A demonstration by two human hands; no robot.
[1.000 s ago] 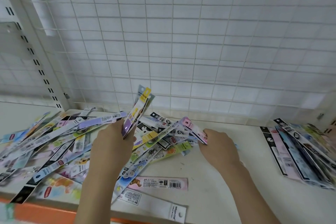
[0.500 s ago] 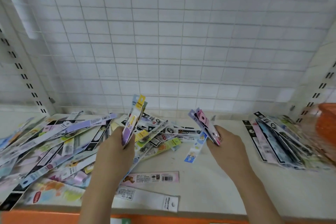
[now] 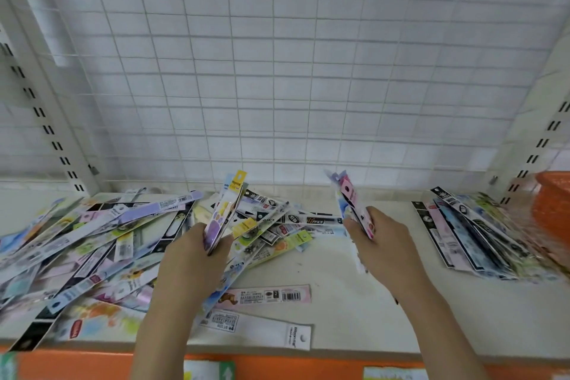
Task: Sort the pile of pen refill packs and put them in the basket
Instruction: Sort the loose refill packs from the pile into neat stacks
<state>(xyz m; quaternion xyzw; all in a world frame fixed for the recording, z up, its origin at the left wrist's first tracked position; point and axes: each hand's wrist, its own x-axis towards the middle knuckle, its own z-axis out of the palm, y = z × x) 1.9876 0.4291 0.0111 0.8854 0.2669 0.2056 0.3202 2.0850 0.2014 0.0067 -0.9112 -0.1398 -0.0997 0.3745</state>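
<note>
Head view looks down on a pale shelf (image 3: 354, 271) backed by a white wire grid (image 3: 277, 71), and from where I stand the layout reads as a sorting station. The loose pile of pen refill packs (image 3: 92, 244) sprawls from nine o'clock toward the centre, unsorted, while a neater stack (image 3: 468, 234) lies at three o'clock, likely placed there as a finished group close to the orange basket (image 3: 552, 213) at the far right edge. The left hand (image 3: 194, 259) grips a small upright bundle of packs (image 3: 226, 210), its fingers curled round the lower end so the printed faces fan up for comparison. The right hand (image 3: 385, 244) pinches a second bundle with a pink pack (image 3: 354, 207) outermost, tilted toward eleven o'clock, which I judge is a fresh pick headed for the stack or the basket. Two stray packs lie flat at six o'clock, a pink one (image 3: 268, 295) and a white one (image 3: 262, 328), apart from the heap. Much is hard to read: the basket is cut off by the frame and blurred, so its contents cannot be told; both sets of fingertips hide behind the bundles; how many packs each hand holds is unclear, and the pile's left end smears into blur.
</note>
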